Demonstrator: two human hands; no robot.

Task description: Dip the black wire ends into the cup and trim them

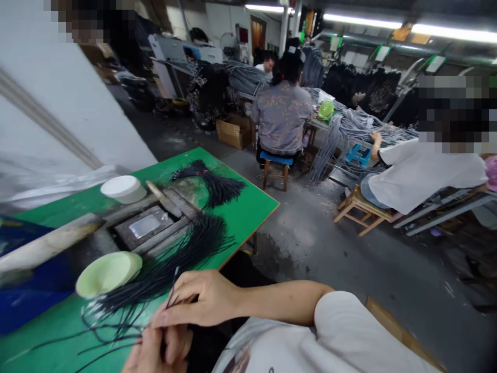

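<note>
My right hand point(204, 298) is closed, thumb and fingers pinching thin black wires point(173, 290) whose tips stick up past the fingers. Right below it, my left hand point(155, 347) is closed on the same wires, its fingertips touching the right hand; part of it is cut off by the lower edge. A loose bundle of black wires point(182, 256) lies on the green table point(256, 202) beside my hands. Loose wire ends trail over the table to the left. Beyond lies a tied bundle of black wires point(217, 189).
A pale green bowl point(108, 274) and a white round tub point(123, 189) flank a framed box with a shiny silvery surface point(145, 226). A roll point(50, 241) lies at left. A person point(282, 116) and another person point(419, 173) sit on stools beyond, near grey cables point(357, 124).
</note>
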